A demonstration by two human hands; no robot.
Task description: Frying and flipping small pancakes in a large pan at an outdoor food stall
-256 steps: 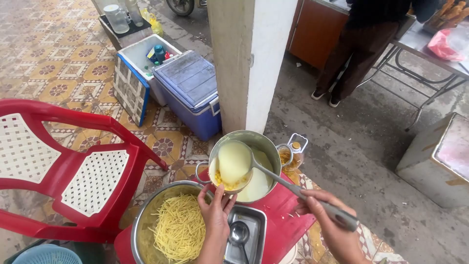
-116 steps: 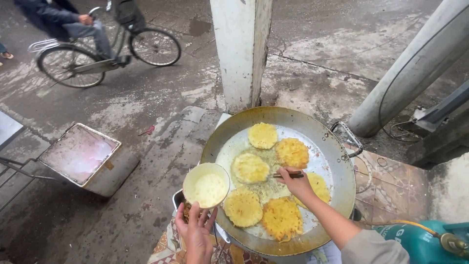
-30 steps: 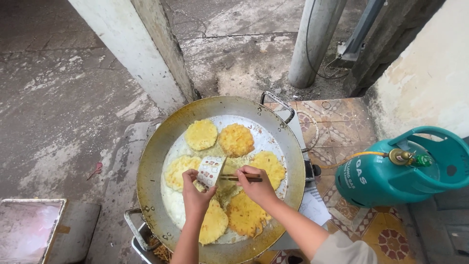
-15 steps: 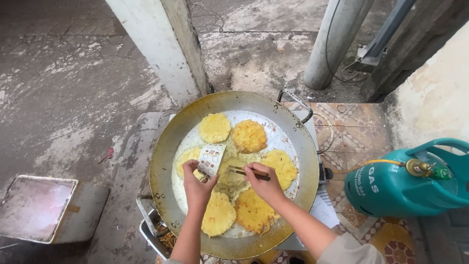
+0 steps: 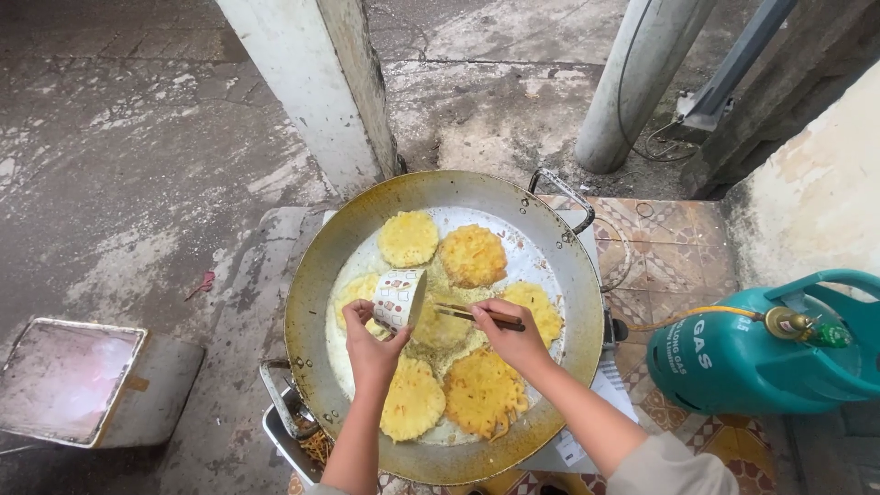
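My left hand (image 5: 371,344) tips a patterned bowl (image 5: 401,298) at the wok's (image 5: 316,275) centre, my right hand (image 5: 513,335) pinches chopsticks (image 5: 477,314); six fritters (image 5: 473,256) already fry, a seventh forming.

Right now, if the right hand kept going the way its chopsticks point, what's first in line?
The right hand aims its chopsticks leftward at the tilted patterned cup in the left hand. The cup's rim probably comes first, though depth is unclear; they may pass over the fritter below.
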